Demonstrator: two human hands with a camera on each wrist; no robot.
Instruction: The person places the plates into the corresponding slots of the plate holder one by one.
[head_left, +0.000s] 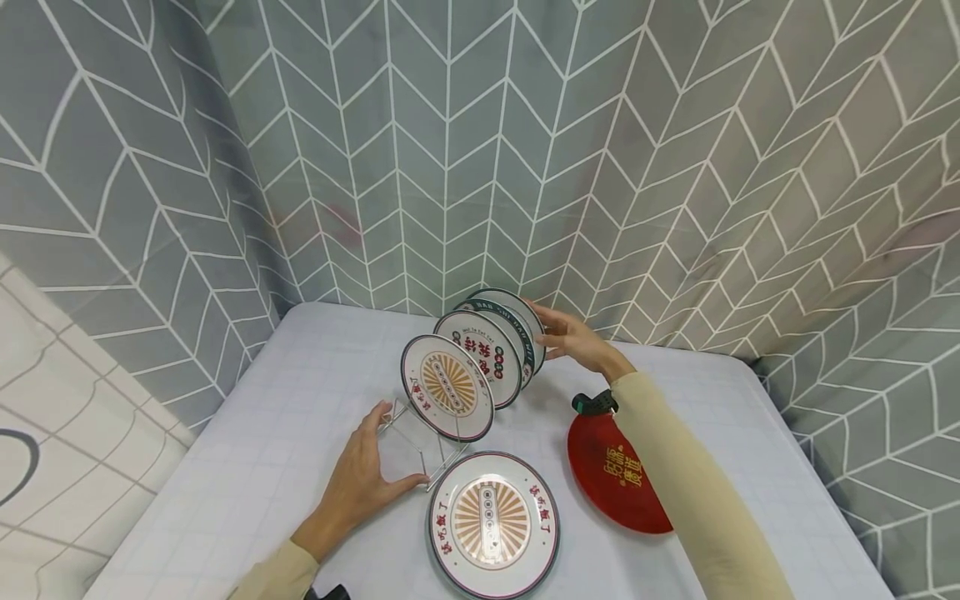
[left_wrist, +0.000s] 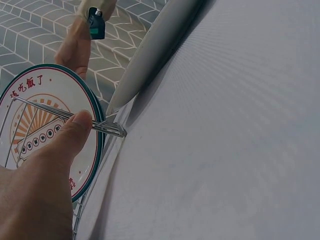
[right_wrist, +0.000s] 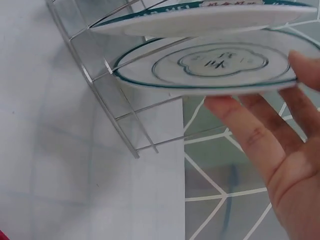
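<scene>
The round white plate with a green rim line (right_wrist: 215, 64) is rearmost of four leaning in the silver wire rack (left_wrist: 107, 127) on the white-covered tabletop (head_left: 315, 375). It could slip or knock its neighbour if the right hand (head_left: 581, 340) loosens; uneven weight might tip the rack. The right grip pinches that plate's edge between thumb and fingers, barely parted; the left hand (head_left: 358, 475), spread wider, grips the rack's near end, thumb on a wire.
</scene>
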